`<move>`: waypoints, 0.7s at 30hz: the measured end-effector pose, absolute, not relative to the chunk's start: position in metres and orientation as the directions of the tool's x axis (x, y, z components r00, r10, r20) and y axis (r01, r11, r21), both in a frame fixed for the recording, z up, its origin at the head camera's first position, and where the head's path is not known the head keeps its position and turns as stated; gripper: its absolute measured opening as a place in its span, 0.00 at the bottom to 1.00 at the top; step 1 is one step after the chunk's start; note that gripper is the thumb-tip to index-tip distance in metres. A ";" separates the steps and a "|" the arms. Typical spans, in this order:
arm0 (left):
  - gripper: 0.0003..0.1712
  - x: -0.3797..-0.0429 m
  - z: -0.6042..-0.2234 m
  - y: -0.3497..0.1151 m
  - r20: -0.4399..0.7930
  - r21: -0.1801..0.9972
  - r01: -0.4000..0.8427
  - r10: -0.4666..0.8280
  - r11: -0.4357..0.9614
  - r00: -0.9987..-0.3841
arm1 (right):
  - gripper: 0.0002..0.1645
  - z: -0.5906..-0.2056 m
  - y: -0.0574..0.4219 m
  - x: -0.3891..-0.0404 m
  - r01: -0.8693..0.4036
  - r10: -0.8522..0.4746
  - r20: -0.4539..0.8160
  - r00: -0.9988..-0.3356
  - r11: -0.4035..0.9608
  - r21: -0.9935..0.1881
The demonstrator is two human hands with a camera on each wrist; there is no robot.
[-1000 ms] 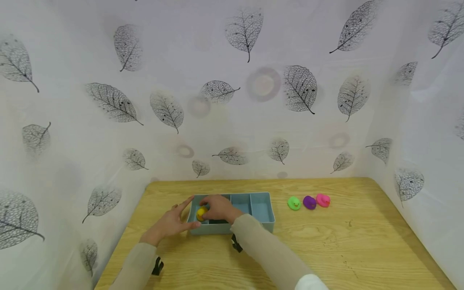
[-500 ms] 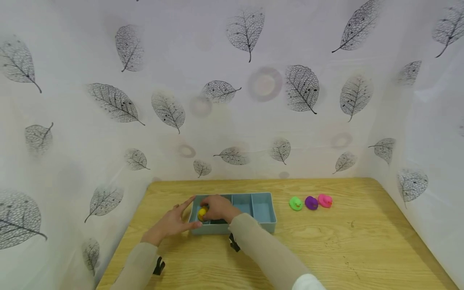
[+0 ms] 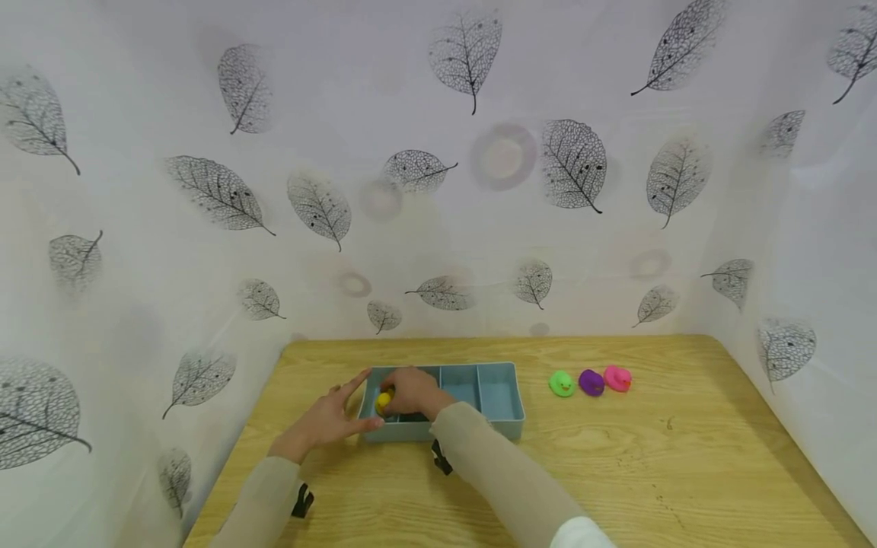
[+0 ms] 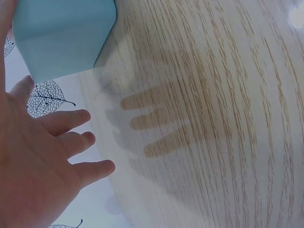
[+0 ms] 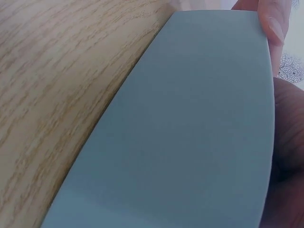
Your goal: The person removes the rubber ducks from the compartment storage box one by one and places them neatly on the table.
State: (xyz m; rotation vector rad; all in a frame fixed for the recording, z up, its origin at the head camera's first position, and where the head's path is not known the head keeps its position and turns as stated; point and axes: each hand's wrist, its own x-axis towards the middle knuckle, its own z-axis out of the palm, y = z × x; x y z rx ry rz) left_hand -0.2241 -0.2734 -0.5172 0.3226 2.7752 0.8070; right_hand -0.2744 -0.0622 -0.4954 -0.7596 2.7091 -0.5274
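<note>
A blue-grey divided box [image 3: 501, 392] lies on the wooden table. In its leftmost compartment my right hand [image 3: 414, 392] pinches a yellow toy duck [image 3: 384, 399], partly covered by the fingers. My left hand [image 3: 322, 422] spans the box's left end, index finger at the back corner and thumb at the front wall. Its other fingers are straight and spread in the left wrist view, beside the box's end wall [image 4: 66, 52]. In the right wrist view the box's long wall [image 5: 190, 118] hides most of the right hand and all of the duck.
To the right of the box stand a green toy duck [image 3: 562, 383], a purple one and a pink toy duck [image 3: 618, 378] in a row. A white leaf-patterned curtain [image 3: 438, 228] surrounds the table [image 3: 617, 464] at the back and sides.
The duck has turned slightly under the right hand's fingers, and less of it shows. Both hands stay in nearly the same place; the head view has shifted a little.
</note>
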 end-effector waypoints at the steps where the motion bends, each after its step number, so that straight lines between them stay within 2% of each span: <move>1: 0.61 -0.224 -0.517 -0.274 -0.161 0.547 0.145 0.274 0.824 -0.948 | 0.24 -0.494 -0.062 -0.274 -0.441 -0.543 -0.167 -0.823 0.796 -0.415; 10: 0.61 -0.224 -0.518 -0.275 -0.147 0.559 0.148 0.273 0.816 -0.951 | 0.26 -0.490 -0.063 -0.271 -0.417 -0.523 -0.160 -0.837 0.800 -0.432; 21: 0.62 -0.223 -0.515 -0.272 -0.165 0.568 0.142 0.281 0.811 -0.945 | 0.25 -0.503 -0.063 -0.275 -0.432 -0.538 -0.105 -0.836 0.765 -0.478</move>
